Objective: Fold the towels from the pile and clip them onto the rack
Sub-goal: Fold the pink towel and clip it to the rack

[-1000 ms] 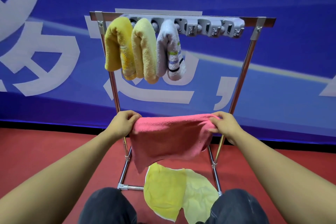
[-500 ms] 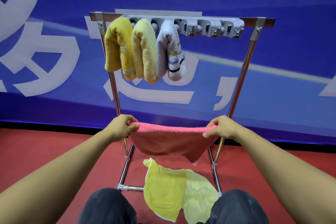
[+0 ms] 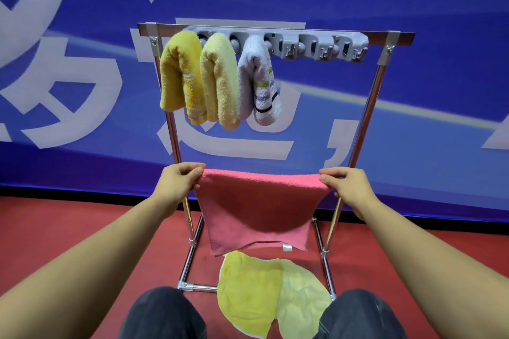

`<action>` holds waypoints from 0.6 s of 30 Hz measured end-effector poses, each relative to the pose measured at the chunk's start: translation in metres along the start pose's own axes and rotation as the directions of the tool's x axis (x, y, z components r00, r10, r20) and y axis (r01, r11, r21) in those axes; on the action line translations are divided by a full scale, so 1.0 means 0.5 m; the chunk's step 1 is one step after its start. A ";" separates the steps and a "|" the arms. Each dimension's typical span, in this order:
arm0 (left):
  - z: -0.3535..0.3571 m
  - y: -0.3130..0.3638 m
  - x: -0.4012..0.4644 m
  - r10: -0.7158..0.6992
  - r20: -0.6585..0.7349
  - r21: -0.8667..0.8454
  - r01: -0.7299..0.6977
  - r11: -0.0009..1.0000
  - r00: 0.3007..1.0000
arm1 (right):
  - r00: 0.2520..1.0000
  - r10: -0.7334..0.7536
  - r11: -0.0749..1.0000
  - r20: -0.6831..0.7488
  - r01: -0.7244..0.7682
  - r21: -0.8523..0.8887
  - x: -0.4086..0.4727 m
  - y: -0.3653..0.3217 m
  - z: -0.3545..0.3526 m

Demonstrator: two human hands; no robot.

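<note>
Hanging between both hands (image 3: 261, 184), pink towel (image 3: 259, 206) seemingly hides rack (image 3: 358, 140) base.

pink towel (image 3: 256, 206): hanging spread, top corners held | yellow towel (image 3: 248, 292): floor | rack (image 3: 363, 124): three towels clipped

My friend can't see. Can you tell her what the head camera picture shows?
Two hands, left hand and right hand, hold a pink terry towel stretched by its top corners before a metal rack. Two folded yellow towels and a folded white striped towel hang clipped there; a yellow cloth lies on the red floor.
</note>
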State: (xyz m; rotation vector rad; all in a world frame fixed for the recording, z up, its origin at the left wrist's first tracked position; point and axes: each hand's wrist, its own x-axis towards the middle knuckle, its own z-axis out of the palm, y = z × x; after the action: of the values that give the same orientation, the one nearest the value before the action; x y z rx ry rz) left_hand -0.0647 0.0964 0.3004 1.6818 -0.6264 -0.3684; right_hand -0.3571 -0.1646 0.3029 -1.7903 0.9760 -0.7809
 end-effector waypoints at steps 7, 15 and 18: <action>-0.013 0.003 0.008 0.019 -0.012 -0.003 -0.019 1.000 1.000 | 0.997 -0.005 0.991 -0.080 0.016 0.132 -0.011 -0.001 -0.002; -0.009 0.028 0.000 0.043 -0.102 -0.105 -0.054 0.993 0.994 | 0.991 -0.005 0.981 -0.135 0.032 0.194 -0.026 -0.020 0.001; -0.015 0.030 0.000 0.089 -0.154 0.008 -0.089 0.996 0.984 | 0.988 -0.043 0.987 -0.150 0.065 0.144 -0.021 -0.020 -0.002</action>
State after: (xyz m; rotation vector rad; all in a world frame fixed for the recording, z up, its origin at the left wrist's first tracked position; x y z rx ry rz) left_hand -0.0635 0.1005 0.3164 1.6588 -0.5849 -0.1722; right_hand -0.3604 -0.1533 0.3113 -1.6547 0.9408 -1.0046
